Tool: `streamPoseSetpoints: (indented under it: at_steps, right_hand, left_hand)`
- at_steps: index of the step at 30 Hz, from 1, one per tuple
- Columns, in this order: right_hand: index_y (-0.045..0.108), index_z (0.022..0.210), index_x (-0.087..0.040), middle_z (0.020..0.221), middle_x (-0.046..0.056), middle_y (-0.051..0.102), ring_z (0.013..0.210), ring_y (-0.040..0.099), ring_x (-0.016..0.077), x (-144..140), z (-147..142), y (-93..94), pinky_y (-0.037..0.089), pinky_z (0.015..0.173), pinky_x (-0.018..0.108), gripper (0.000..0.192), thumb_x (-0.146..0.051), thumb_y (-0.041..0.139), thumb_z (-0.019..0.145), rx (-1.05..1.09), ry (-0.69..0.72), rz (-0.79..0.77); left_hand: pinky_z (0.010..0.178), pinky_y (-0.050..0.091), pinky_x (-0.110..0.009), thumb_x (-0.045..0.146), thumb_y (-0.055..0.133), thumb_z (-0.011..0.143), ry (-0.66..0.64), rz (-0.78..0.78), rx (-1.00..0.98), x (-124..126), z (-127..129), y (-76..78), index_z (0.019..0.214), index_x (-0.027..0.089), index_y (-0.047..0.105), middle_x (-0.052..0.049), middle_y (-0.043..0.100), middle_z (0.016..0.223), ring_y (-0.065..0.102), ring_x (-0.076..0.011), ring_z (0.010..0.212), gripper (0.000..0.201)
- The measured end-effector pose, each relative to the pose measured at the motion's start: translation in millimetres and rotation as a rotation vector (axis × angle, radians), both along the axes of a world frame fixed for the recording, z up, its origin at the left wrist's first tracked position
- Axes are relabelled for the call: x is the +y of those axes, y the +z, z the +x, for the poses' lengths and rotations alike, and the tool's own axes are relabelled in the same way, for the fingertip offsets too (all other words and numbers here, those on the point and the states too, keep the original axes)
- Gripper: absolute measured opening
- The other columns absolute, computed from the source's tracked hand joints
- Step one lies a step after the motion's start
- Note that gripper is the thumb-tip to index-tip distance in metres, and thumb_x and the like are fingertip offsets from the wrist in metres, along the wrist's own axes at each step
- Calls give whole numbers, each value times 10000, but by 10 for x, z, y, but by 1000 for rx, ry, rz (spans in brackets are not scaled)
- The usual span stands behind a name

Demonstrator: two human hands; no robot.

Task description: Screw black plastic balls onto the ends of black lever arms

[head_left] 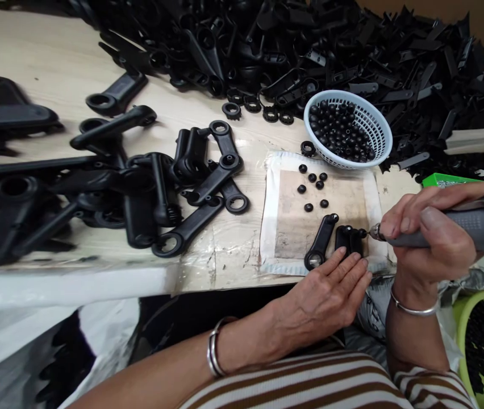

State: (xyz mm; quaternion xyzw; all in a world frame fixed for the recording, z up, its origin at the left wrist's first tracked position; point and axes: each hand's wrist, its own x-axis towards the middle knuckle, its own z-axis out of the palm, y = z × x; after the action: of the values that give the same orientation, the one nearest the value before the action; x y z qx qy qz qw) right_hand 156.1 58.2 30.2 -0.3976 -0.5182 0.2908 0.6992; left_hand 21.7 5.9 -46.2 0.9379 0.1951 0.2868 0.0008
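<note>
My right hand (429, 236) grips a grey powered hand tool (459, 233) whose metal tip touches a small black cap on a short black plastic part (350, 238). My left hand (331, 289) lies flat at the table's front edge, its fingertips pressing on that short part. A black lever arm (321, 241) rests just left of it. Both parts lie on a worn taped work pad (293, 221), with several small black caps (311, 190) loose on the pad's far side.
A pale blue basket (378, 136) full of black caps stands behind the pad. Black lever arms (161, 187) are piled to the left, a big heap of black parts (310, 40) spans the back. A green tub (480, 341) sits low right.
</note>
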Motion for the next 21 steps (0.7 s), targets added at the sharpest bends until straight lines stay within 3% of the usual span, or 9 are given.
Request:
streamPoseSetpoints:
  at_steps: [5, 9, 17, 21]
  right_hand:
    - [664, 793, -242, 487, -78, 516, 324, 404, 98, 55, 59, -53, 338, 288, 264, 119, -190, 734, 712, -13, 120, 65]
    - [669, 885, -215, 495, -77, 545, 343, 468, 109, 55, 115, -69, 394, 327, 259, 177, -190, 736, 724, -87, 199, 38]
    - [701, 843, -223, 489, -73, 531, 338, 427, 105, -92, 293, 162, 369, 287, 282, 189, -217, 725, 656, -27, 147, 52]
    - [694, 840, -218, 487, -69, 514, 346, 433, 108, -90, 207, 181, 368, 297, 279, 201, -166, 655, 649, 5, 91, 80]
  left_hand:
    - [1046, 480, -401, 94, 431, 944, 33, 52, -18, -9, 34, -31, 1169, 78, 641, -125, 678, 1230, 646, -224, 1145, 308]
    - [1039, 490, -425, 107, 465, 938, 23, 87, -55, -13, 41, -87, 1162, 69, 643, -127, 685, 1211, 645, -245, 1148, 288]
    - [1051, 478, -460, 134, 505, 936, -45, 89, -59, -31, 26, -128, 1171, 65, 645, -150, 669, 1235, 631, -269, 1169, 282]
    - [1047, 482, -450, 121, 489, 939, -35, 79, -70, -32, 30, -106, 1164, 67, 656, -136, 680, 1220, 641, -265, 1152, 285]
